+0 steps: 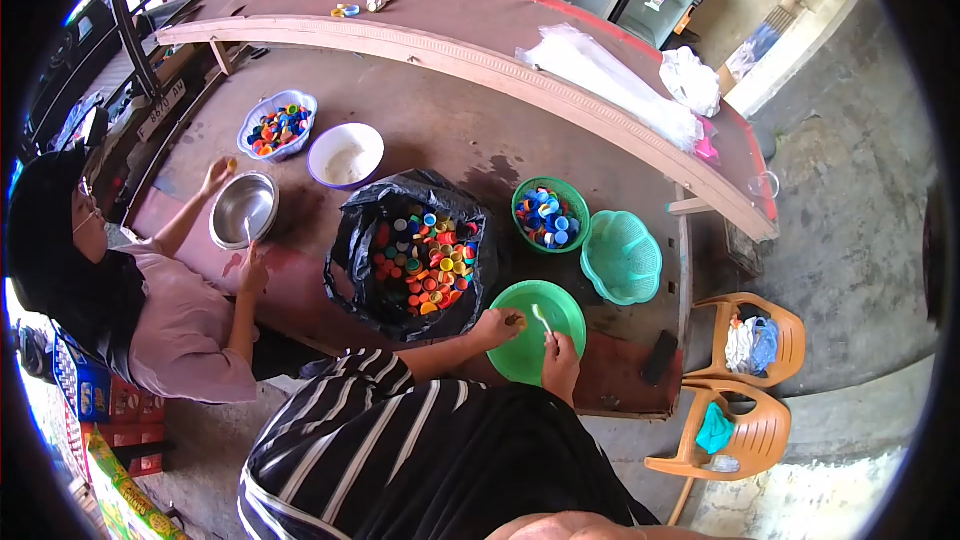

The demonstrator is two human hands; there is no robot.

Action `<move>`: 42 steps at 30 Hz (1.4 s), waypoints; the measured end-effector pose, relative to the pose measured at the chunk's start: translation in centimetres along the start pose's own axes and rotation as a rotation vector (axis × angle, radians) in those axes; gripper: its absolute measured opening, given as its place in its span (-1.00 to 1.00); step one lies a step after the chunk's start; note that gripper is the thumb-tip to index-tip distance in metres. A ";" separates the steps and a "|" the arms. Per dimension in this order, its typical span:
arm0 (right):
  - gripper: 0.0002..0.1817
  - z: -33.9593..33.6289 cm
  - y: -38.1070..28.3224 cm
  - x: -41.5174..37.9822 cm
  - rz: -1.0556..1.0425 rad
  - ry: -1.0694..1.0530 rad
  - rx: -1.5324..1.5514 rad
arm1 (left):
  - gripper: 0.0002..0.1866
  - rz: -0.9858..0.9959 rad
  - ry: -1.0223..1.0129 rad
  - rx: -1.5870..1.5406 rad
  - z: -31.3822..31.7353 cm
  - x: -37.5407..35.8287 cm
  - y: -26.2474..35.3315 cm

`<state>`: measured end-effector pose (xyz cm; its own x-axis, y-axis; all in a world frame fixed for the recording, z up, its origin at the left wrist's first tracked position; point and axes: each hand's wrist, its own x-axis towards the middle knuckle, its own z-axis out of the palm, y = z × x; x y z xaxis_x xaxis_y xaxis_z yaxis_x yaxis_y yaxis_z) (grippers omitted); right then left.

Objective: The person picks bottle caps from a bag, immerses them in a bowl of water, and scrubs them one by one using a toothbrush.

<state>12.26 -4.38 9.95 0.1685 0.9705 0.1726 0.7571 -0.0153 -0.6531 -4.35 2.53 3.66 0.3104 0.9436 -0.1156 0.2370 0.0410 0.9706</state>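
Note:
My left hand (492, 330) is closed on a small bottle cap (515, 321) with a dark inside, over the left rim of a green basin (566, 308). In my right hand (561, 368) is a toothbrush (541, 316), its head tilted up over the basin, apart from the cap. Just beyond my left hand stands a black plastic bag (352, 250), open at the top, full of mostly orange, red and yellow bottle caps (432, 265). Blue and white caps (547, 217) fill a green basket (581, 202), and a pale green scalloped basket (622, 258) sits beside it.
At left, a co-worker (180, 310) holds a small cap and a thin tool over a steel bowl (228, 205). Beyond are a scalloped bowl of caps (245, 140) and a white-purple bowl (345, 155). A raised wooden rail (450, 55) crosses the table. A phone (659, 358) lies near the right edge.

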 end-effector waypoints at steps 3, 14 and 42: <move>-0.75 1.6 2.8 -0.2 0.098 -0.123 -0.136 | -0.69 0.109 0.031 0.066 -0.4 0.7 -0.1; -0.57 2.6 1.7 0.2 0.064 -0.229 -0.239 | -0.72 0.120 0.119 0.082 0.1 0.5 -0.9; -0.50 0.7 1.8 0.6 -0.051 -0.244 -0.047 | -0.73 0.089 0.150 0.022 0.4 1.6 -0.7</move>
<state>13.29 -3.61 8.38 -0.0233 0.9996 0.0178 0.7901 0.0293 -0.6122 -3.60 3.90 2.66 0.1907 0.9816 0.0047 0.2353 -0.0504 0.9706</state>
